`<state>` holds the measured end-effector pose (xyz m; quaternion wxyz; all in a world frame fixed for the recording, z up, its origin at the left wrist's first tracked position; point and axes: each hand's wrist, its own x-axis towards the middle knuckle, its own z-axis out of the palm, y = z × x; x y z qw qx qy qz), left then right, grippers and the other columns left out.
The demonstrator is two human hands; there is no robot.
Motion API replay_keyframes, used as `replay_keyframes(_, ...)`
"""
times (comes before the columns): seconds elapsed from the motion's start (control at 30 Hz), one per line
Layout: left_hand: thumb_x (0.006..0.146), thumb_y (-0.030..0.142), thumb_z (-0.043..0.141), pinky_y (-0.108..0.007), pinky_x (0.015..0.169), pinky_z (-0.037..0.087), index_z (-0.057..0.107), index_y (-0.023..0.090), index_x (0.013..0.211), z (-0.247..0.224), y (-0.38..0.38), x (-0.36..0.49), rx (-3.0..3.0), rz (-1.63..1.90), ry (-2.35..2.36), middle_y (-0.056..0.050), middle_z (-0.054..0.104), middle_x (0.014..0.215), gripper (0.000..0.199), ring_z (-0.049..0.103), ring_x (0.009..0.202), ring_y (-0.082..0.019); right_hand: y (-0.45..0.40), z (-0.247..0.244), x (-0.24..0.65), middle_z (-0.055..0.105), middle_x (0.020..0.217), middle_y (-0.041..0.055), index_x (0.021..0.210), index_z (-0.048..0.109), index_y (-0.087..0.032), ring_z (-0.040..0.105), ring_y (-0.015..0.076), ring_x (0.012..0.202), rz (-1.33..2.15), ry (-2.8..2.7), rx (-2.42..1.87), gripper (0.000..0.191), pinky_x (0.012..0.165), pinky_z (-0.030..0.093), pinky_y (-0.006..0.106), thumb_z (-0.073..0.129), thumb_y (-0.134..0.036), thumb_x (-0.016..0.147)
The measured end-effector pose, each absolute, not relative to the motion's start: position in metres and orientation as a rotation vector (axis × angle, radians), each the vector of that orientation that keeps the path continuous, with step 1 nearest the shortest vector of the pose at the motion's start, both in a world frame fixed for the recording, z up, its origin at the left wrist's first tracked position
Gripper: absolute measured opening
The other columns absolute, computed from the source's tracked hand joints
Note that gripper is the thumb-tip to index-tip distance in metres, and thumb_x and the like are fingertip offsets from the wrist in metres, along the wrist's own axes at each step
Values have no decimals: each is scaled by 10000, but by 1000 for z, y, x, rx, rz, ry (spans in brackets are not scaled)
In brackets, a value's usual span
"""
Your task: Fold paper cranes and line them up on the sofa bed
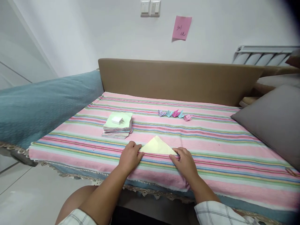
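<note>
A pale yellow sheet of origami paper (157, 146), folded into a triangle, lies on the striped cloth with its point facing away from me. My left hand (131, 157) pinches the triangle's left corner between thumb and fingers. At the right corner, my right hand (185, 161) grips the paper the same way. Beyond the paper sits a row of several small folded paper figures (176, 113) in purple, blue and pink. To the left stands a stack of square paper (118, 128), pale green on top, with a small white plug adapter (117, 120) resting on it.
The striped cloth (211, 147) covers a sofa seat with a brown backrest (173, 78). A blue-covered armrest (47, 103) bounds the left, a grey cushion (272, 125) the right. On the wall are a pink note (182, 28) and switches (150, 8).
</note>
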<state>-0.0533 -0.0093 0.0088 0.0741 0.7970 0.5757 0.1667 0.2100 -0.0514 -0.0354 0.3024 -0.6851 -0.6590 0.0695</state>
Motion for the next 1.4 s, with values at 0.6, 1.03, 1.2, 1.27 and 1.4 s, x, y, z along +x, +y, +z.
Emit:
replay_keyframes(0.6,785,262,577,-249,715,431,664,247,961,13,-7,-51,2233,569,1738,-17,482,918,197,526,833,-147,-53,-34,208,598,1004,81,989,630,-199,542,231,946,184,-1677,-1659,264,825,438,370,510,-356,813)
replay_keyframes(1.03,777,203,554,-238,661,408,630,208,792,14,-8,-45,2237,687,1754,-20,489,914,78,528,848,-148,-54,-32,204,570,932,79,805,579,-194,531,218,894,226,-1658,-1577,110,776,437,347,525,-290,804)
replay_keyframes(1.2,778,185,541,-244,687,415,634,215,798,15,-6,-44,2237,679,1772,-26,493,934,100,521,873,-156,-56,-29,202,606,916,68,784,602,-208,543,212,867,179,-1721,-1563,123,765,423,343,505,-273,821)
replay_keyframes(1.27,777,161,523,-247,695,418,640,217,818,14,-5,-44,2250,673,1778,-29,495,940,136,519,875,-157,-58,-28,201,623,919,52,789,618,-219,547,203,868,148,-1761,-1576,142,775,406,338,488,-257,833)
replay_keyframes(1.4,775,121,484,-252,723,427,658,232,855,12,-4,-45,2271,641,1791,-30,495,930,221,514,887,-159,-62,-27,199,644,954,34,834,646,-242,545,197,906,33,-1835,-1586,212,821,358,356,443,-180,841)
